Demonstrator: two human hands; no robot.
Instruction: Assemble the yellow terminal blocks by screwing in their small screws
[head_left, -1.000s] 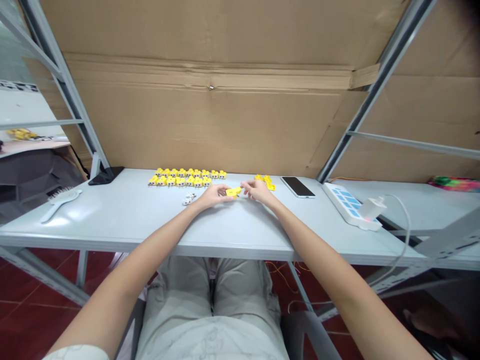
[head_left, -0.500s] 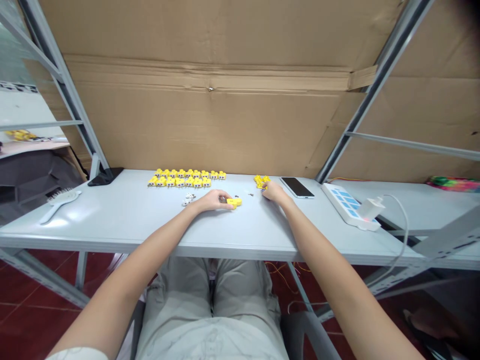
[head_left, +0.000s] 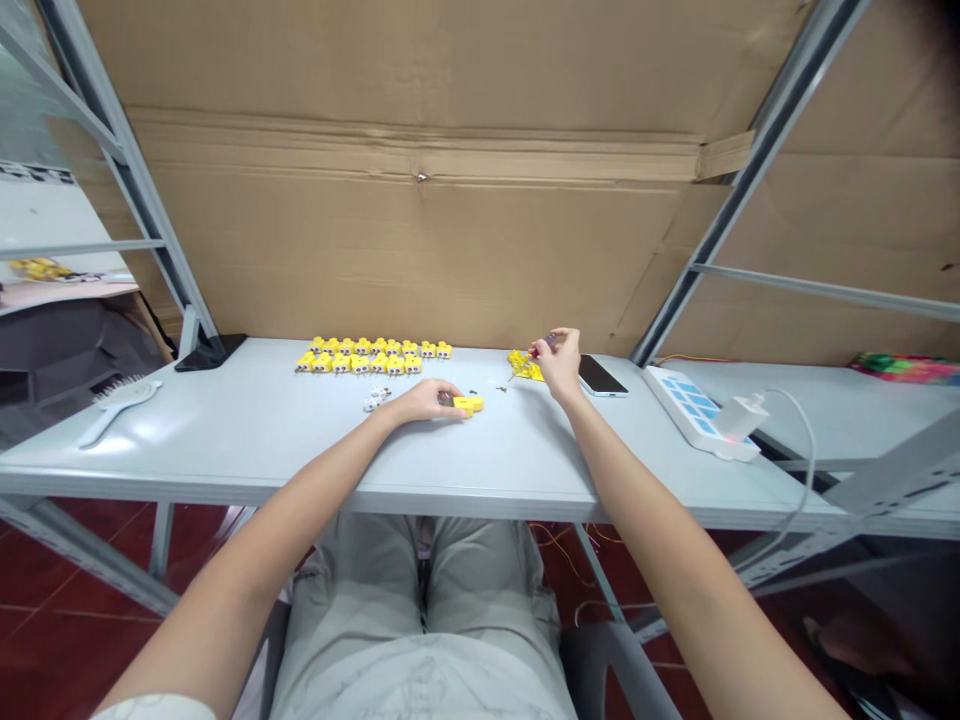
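My left hand [head_left: 431, 400] rests on the table, its fingers closed on a small yellow plastic piece [head_left: 469, 404]. My right hand [head_left: 561, 362] is raised a little above the tabletop with its fingers pinched round a small screwdriver [head_left: 538, 350]. Its handle looks dark and reddish, and a thin shaft points down to the left. Under and beside that tool lies a little heap of yellow parts [head_left: 525, 364]. Tiny dark screws [head_left: 502, 388] are scattered between my hands. Left of my left hand sit several small white parts [head_left: 376, 398].
Two rows of yellow pieces [head_left: 360, 364] stand at the back of the table [head_left: 300, 450]. A phone [head_left: 602, 376] lies right of my right hand. Further right is a power strip [head_left: 697, 412] with a plugged-in charger [head_left: 742, 415]. A hairbrush [head_left: 120, 405] lies far left.
My right hand has lifted up and away from beside the yellow heap, and the screwdriver now shows in its fingers. My left hand stays in place with the yellow piece.
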